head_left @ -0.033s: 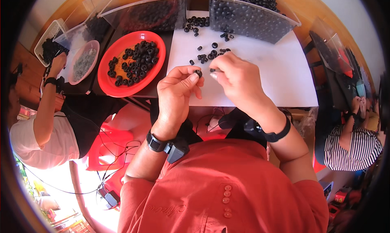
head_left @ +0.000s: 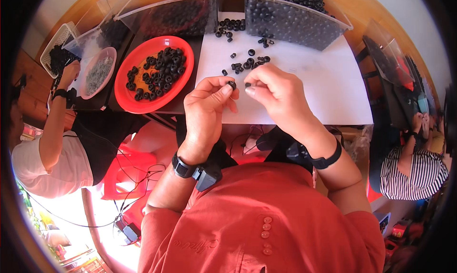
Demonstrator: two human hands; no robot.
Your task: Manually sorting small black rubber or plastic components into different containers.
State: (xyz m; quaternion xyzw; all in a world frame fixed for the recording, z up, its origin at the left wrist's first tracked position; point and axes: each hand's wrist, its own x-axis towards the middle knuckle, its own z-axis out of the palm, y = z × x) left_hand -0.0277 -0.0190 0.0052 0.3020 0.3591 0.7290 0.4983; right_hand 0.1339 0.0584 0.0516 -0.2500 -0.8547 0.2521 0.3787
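Note:
My left hand (head_left: 205, 108) is pinching a round black bead-like piece (head_left: 232, 85) between thumb and forefinger, its hole facing up. A short gap to the right, my right hand (head_left: 281, 89) has thumb and forefinger closed on a small dark piece (head_left: 248, 85), mostly covered by the fingertips. Just beyond both hands, loose round black pieces (head_left: 251, 52) and small black cylinders (head_left: 238, 69) lie on a white sheet (head_left: 333, 92). Left of my left hand, a red plate (head_left: 123, 94) carries many round black pieces with holes.
Clear plastic bins (head_left: 295, 30) (head_left: 166, 18) full of black pieces line the back. A pink-rimmed bowl (head_left: 112, 58) of small clear-grey bits is farther left. Co-workers sit at both sides, one in a white shirt (head_left: 52, 163), one in stripes (head_left: 414, 177). Cables (head_left: 128, 192) hang below.
My right hand's fingertips have shifted very slightly and the small dark piece sits a touch lower. My left hand keeps the round piece in almost the same spot.

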